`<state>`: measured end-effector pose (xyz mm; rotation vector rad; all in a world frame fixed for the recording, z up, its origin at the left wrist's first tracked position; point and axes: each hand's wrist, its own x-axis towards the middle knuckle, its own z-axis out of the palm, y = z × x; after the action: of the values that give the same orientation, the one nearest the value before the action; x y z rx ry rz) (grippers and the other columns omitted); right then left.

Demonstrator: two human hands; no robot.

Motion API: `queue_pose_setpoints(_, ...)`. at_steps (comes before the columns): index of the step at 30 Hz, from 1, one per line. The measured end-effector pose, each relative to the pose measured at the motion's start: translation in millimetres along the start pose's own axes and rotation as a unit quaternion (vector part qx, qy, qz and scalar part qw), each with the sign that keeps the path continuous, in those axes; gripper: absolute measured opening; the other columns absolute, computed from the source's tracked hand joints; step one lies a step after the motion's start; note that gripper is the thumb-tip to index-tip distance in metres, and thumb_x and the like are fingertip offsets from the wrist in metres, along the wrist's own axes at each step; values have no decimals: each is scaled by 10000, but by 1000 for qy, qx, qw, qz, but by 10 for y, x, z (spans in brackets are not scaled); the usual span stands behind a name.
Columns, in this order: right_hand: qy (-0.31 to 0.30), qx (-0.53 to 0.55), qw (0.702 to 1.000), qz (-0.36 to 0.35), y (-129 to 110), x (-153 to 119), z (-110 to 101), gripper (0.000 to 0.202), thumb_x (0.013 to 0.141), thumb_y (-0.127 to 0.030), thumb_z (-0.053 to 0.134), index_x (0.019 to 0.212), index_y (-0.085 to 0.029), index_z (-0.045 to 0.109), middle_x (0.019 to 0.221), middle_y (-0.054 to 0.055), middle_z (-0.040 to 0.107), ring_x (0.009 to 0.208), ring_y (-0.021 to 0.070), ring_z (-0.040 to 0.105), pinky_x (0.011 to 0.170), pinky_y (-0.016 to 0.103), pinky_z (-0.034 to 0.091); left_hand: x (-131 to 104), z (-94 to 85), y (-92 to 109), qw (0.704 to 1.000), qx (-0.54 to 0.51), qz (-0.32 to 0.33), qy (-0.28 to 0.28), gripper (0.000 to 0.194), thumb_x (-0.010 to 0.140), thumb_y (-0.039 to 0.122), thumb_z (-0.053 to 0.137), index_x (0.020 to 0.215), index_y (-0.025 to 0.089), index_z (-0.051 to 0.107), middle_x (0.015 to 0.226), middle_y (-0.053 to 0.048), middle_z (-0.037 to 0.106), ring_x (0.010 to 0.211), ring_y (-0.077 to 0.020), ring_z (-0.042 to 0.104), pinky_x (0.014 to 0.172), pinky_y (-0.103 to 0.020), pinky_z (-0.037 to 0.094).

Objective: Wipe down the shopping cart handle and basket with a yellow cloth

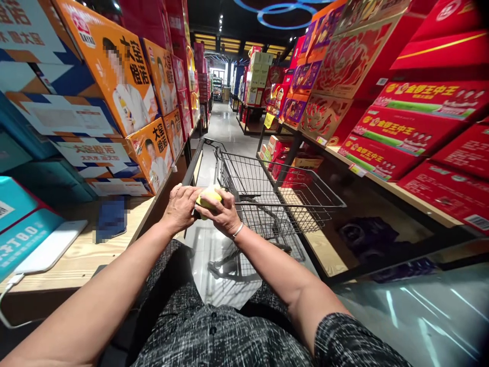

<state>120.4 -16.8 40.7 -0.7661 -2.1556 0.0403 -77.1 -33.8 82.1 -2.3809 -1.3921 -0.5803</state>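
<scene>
Both hands meet at the cart handle: the left hand and right hand close around a yellow cloth (pressed against the bar). The cart basket is empty.

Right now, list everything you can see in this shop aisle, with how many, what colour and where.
cloth: one, yellow-green, pressed on the cart handle under both hands
shopping cart: one, dark wire, nothing visible in its basket, mid-aisle straight ahead
orange boxes: several, orange with white print, tilted on the left shelf
teal boxes: a few, teal, near left on the shelf
phone: one, white, lying flat on the wooden left shelf with a cable attached
red boxes: many, red with green and gold bands, stacked on the right shelves
floor: glossy grey, running down the aisle
left hand: on the cart handle, touching the cloth
right hand: gripping the cloth, bracelet on the wrist
</scene>
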Motion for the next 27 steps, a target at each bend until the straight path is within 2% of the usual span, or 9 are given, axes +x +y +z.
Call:
queue_pose_setpoints(2,23,40,999,-7,34,51,49,224,977,-305,531,1036,-398,727,1304,-132,659,1438,189,345,1197,501,244,-1,14,21,1000,10,-11,12,573,782,242,616,1342,182,510,1279,-142,598,1234,-327,496,1171,-530,213)
queue_pose_setpoints(4,1,48,999,12,141,-38,28,165,956,-376,572,1017,-381,726,1259,-126,688,1407,182,390,1189,504,262,-1,30,39,999,16,-22,20,546,797,262,620,1329,210,509,1282,-135,596,1245,-335,488,1167,-558,194)
queue_pose_setpoints(9,-113,-47,990,70,575,-779,-342,153,939,-330,612,993,-399,738,1281,-85,683,1352,232,435,1117,562,311,10,41,88,998,27,-46,38,470,832,267,607,1293,261,512,1256,-122,605,1254,-338,491,1162,-620,118)
queue_pose_setpoints(11,-97,-110,984,104,741,-1121,-574,168,907,-250,638,948,-365,755,1278,-38,682,1328,261,437,1065,558,344,26,19,128,998,33,-47,40,446,839,254,596,1277,247,516,1239,-129,614,1274,-343,481,1159,-636,98)
queue_pose_setpoints(14,-14,-188,970,156,895,-1410,-895,311,833,-116,628,1001,-342,759,1285,10,649,1286,280,414,1023,509,382,74,-27,229,997,40,-47,47,484,823,246,612,1294,228,503,1278,-144,603,1337,-361,431,1154,-658,65)
queue_pose_setpoints(17,80,-209,951,212,919,-1317,-1040,526,753,-32,553,1155,-329,715,1366,34,557,1254,282,390,1034,485,389,148,-45,343,998,37,-28,43,619,805,244,637,1392,219,441,1392,-155,542,1392,-364,374,1164,-649,45)
queue_pose_setpoints(19,108,-208,936,264,863,-1102,-993,613,718,-28,518,1241,-310,669,1403,53,508,1243,297,382,1019,496,389,198,-29,395,999,33,-8,26,696,795,243,653,1444,235,401,1449,-143,500,1411,-359,350,1172,-628,61)
queue_pose_setpoints(22,84,-203,921,321,641,-732,-743,636,697,-56,512,1271,-295,646,1410,74,501,1245,336,363,974,522,378,256,12,425,1000,23,12,-18,724,776,263,687,1447,250,415,1445,-134,505,1362,-361,402,1143,-576,192)
queue_pose_setpoints(27,0,-176,947,270,65,-275,-269,652,743,-110,545,1351,-343,580,1479,53,447,1237,333,348,940,470,385,292,44,412,997,48,-9,-51,645,767,319,704,1370,207,504,1364,-160,556,1167,-391,505,979,-549,335)
